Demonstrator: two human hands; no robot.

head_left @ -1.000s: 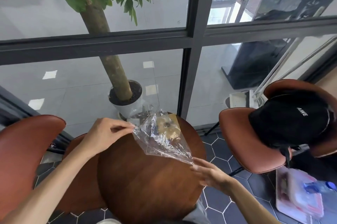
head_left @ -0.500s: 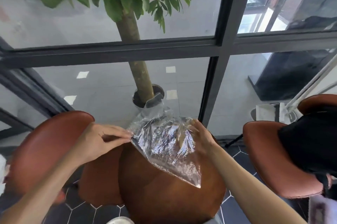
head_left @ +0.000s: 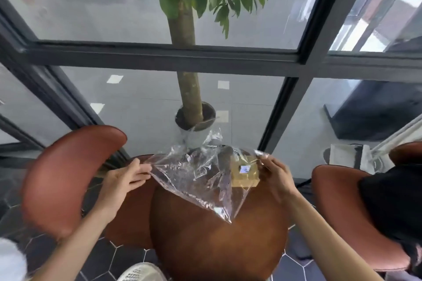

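Observation:
A clear plastic bag (head_left: 198,178) is stretched above the far half of a round brown wooden table (head_left: 217,242). My left hand (head_left: 124,180) pinches the bag's left edge. My right hand (head_left: 274,173) pinches its right upper corner. A small tan box (head_left: 245,172) with a blue-and-white label shows through the film on the table's far right part, just left of my right hand. The bag's lower corner hangs down over the tabletop.
Brown leather chairs stand on the left (head_left: 68,178) and right (head_left: 342,212); a black cap (head_left: 392,200) lies on the right one. A dark-framed glass wall (head_left: 290,109) is just behind the table, a potted tree (head_left: 189,88) beyond it. A white fan (head_left: 141,272) is at the bottom edge.
My right hand came up from the near table edge to the bag's right corner and pulled it out, spreading the bag wide. The box shows through again. The view shifted left.

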